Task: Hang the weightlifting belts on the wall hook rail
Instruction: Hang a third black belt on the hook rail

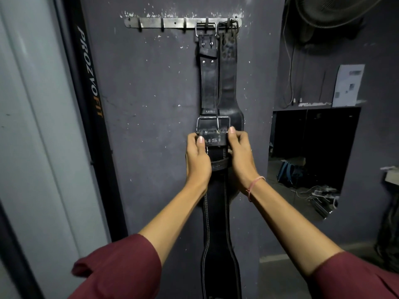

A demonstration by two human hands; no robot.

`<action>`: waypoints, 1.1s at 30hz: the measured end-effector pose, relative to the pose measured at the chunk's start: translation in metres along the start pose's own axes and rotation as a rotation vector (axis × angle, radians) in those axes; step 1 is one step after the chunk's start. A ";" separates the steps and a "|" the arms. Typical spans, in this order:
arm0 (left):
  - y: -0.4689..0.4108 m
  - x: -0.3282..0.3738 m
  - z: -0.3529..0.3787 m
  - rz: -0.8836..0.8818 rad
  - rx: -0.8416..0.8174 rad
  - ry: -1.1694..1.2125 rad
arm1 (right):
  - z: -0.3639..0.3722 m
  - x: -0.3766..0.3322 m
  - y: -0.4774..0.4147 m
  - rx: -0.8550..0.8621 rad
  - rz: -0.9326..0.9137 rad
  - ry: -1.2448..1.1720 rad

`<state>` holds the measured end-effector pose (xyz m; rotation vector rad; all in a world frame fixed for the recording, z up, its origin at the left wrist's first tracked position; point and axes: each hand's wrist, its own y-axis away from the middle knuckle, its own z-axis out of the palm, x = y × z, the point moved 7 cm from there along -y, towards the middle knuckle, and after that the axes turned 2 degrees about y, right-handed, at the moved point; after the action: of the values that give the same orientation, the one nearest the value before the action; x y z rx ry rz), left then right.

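A flat, tarnished strip-metal hook rail [172, 23] is sitting fixed to a matt dark grey wall [151, 100], whose paint is flaking in pale specks, most heavily along the rail's upper edge. Two belts are hanging at its right end. A scuffed, worn black leather belt [208, 87] is suspended by a bright rectangular steel buckle [205, 28]. Touching its right edge, a cracked dull black leather belt [228, 78] is hanging from the last hook and flaring into a broad rounded panel lower down. A third black leather belt with white double stitching [216, 223] is being held upright in front of the lower parts of those two, well below the rail. Its chrome two-prong buckle [212, 124] is pointing upward and its body is widening toward the bottom of the view. The left hand [197, 160] and right hand [241, 158] are gripping this belt from either side just under the buckle, fingers wrapping round the strap's edges and thumbs pressing on the front beside a keeper band lettered "uSi". A thin pink cord bracelet [254, 184] is circling the right wrist. A glossy black upright post [90, 83] lettered PROZVOFIT is standing left of the wall.
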<state>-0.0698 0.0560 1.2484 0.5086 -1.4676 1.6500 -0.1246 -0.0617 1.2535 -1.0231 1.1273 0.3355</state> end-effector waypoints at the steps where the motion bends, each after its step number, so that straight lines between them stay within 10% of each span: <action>1: 0.001 0.000 0.001 0.011 -0.006 -0.002 | -0.002 -0.006 -0.003 0.023 -0.019 0.053; 24: -0.100 0.042 -0.033 0.178 0.037 -0.187 | 0.073 -0.058 -0.063 -0.005 -0.373 0.005; 33: -0.203 0.041 -0.001 0.332 0.225 -0.437 | 0.097 -0.069 -0.187 0.257 -0.363 -0.005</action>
<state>0.0691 0.0601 1.4017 0.8262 -1.7604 2.0743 0.0298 -0.0647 1.4123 -0.9733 0.9291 -0.0950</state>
